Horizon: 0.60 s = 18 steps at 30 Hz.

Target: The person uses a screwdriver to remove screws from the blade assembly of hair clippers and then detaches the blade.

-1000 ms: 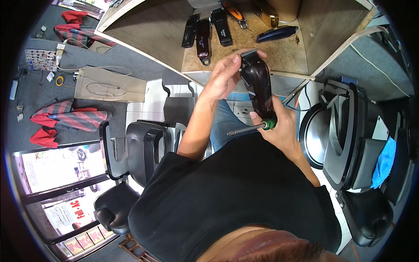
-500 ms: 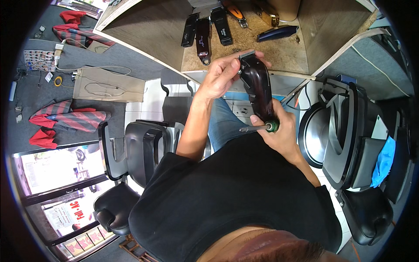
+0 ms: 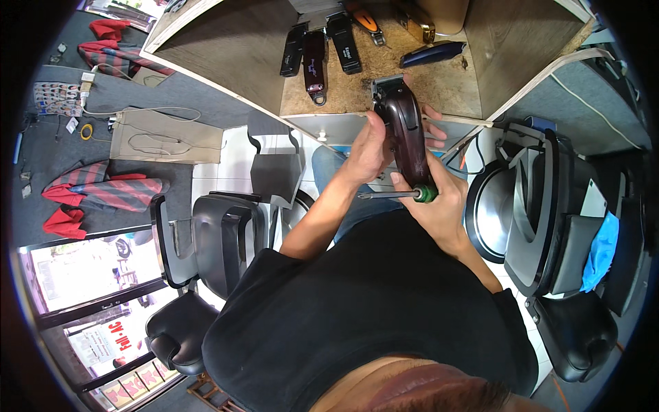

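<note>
A dark maroon hair clipper point(image 3: 406, 130) is held upright in front of me, its metal blade at the top. My left hand point(image 3: 365, 151) grips its upper part, thumb along the left side and fingertips showing past the right side. My right hand point(image 3: 438, 209) holds the clipper's lower end along with a screwdriver point(image 3: 425, 193), whose green handle lies in the palm and whose metal shaft points left. Just beyond, several other clippers point(image 3: 315, 67) and a dark blue trimmer point(image 3: 431, 53) lie on the cabinet's particleboard shelf point(image 3: 446, 96).
Black barber chairs stand at left point(image 3: 216, 240) and right point(image 3: 568, 323), the right with a blue cloth point(image 3: 598, 250). A grey counter point(image 3: 68, 144) at left holds red-striped cloths point(image 3: 120, 185) and a cord-strewn board point(image 3: 161, 134). A glass door point(image 3: 82, 271) is at lower left.
My left hand has shifted down and right around the clipper, its fingers moving from over the top to behind the body. The view has shifted slightly.
</note>
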Motion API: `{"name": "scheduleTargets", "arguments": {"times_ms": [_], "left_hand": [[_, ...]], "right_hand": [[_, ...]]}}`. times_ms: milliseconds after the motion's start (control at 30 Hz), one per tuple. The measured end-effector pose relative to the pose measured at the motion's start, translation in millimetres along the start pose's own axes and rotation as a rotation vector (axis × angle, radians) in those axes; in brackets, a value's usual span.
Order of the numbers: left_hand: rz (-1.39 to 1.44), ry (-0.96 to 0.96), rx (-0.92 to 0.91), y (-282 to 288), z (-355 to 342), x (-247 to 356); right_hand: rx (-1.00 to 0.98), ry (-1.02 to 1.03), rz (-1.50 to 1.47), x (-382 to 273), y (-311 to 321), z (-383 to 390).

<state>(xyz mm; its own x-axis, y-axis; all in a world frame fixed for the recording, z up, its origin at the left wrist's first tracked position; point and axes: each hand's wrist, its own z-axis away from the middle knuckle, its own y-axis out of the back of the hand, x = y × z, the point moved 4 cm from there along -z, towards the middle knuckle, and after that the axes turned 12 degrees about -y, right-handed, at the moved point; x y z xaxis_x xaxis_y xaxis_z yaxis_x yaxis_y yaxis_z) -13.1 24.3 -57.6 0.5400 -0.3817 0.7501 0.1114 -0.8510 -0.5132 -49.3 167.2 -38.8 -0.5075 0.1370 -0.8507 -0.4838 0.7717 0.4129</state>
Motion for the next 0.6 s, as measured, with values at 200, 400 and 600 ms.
{"name": "scheduleTargets", "arguments": {"times_ms": [200, 400, 600], "left_hand": [[0.034, -0.106, -0.016, 6.8, -3.9, 1.9], [-0.007, -0.052, -0.047, 16.4, -4.8, 5.3], [0.018, -0.074, -0.017, 14.0, -1.7, 0.1]], "right_hand": [[-0.038, -0.067, -0.076, 3.5, -0.3, -1.9], [-0.054, -0.071, -0.138, 8.0, -4.6, -1.7], [-0.011, -0.024, -0.086, 4.8, -4.4, -3.9]]}}
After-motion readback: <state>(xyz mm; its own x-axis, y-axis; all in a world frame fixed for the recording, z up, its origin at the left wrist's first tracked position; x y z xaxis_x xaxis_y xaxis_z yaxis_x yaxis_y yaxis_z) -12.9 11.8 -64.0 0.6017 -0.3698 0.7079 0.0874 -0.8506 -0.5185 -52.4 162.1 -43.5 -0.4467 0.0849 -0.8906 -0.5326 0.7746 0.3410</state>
